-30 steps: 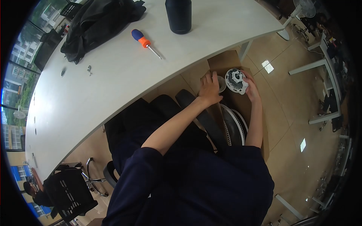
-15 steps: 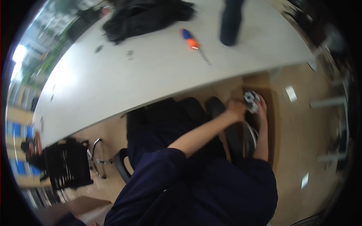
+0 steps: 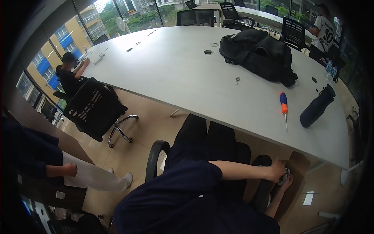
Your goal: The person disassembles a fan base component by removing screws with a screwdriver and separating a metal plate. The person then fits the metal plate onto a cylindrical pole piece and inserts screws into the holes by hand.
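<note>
Low at the right, beside my chair, an open cardboard box [image 3: 298, 165] stands below the table edge. Over it my right hand [image 3: 287, 182] has its fingers wrapped round a white and grey round part [image 3: 285, 176]. My left hand [image 3: 277, 170] is at the upper left side of that part, fingers bent; whether it grips the part is hidden. On the white table [image 3: 175, 74] lie a screwdriver [image 3: 284, 104] with a blue and orange handle and some small metal pieces [image 3: 237, 80]. A dark bottle [image 3: 317, 106] stands near the screwdriver.
A black bag [image 3: 259, 54] lies on the table. One person [image 3: 70, 74] sits at the far left end by a black chair [image 3: 95, 107]. Another person [image 3: 37, 158] stands at the left, near my chair's armrest [image 3: 156, 154]. A third person [image 3: 324, 31] is at the back right.
The view has swung left and up, so the box and my hands now appear lower right. A standing person has come into view at the left. My left hand is now close against the round part.
</note>
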`<action>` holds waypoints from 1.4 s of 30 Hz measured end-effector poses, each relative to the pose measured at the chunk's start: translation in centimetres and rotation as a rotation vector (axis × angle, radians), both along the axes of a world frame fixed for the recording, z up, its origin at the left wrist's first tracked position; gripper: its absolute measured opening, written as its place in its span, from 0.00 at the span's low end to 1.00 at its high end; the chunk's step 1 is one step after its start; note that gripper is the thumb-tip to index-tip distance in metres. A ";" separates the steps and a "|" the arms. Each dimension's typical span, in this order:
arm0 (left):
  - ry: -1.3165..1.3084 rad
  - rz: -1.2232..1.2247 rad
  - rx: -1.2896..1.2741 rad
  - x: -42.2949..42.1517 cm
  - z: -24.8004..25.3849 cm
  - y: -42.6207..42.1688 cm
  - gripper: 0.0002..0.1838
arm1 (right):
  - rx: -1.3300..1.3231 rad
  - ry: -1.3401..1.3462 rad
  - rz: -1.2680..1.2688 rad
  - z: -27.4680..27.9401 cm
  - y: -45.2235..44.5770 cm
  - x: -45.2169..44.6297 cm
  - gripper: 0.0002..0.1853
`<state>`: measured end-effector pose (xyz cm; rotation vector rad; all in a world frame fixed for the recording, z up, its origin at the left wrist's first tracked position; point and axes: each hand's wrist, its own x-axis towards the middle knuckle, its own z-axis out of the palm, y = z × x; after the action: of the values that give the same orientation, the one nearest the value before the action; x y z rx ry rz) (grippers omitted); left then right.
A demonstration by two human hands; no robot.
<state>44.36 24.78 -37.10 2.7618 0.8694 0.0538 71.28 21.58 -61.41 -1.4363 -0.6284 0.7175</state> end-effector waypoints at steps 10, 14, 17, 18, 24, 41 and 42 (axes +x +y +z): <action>-0.695 -0.075 0.046 -6.0 -6.1 1.6 0.16 | 0.061 0.139 -0.115 1.8 0.7 -2.1 0.23; -0.672 -0.091 0.023 -6.2 -6.0 1.9 0.17 | 0.021 0.147 -0.200 1.0 1.2 -1.6 0.27; -0.563 -0.128 -0.049 -6.6 -5.2 2.0 0.17 | -0.040 0.054 -0.275 1.2 1.3 -1.4 0.29; -0.516 -0.160 -0.073 -6.8 -5.0 2.3 0.18 | -0.114 -0.126 -0.346 1.4 1.3 -1.3 0.29; -0.458 0.057 0.064 -4.8 -6.0 0.1 0.18 | -0.016 -0.582 -0.533 4.1 1.6 -0.4 0.20; -0.517 -0.276 -0.520 -13.8 8.2 0.8 0.12 | 0.486 -0.847 0.218 33.6 3.8 -22.2 0.08; -0.581 -0.290 -0.560 -15.3 10.8 0.7 0.12 | 0.477 -1.030 0.211 34.1 4.1 -22.9 0.10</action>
<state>29.11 25.48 -26.33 2.1322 0.2674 0.4573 48.41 25.69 -27.32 -1.2207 -1.6367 -0.0972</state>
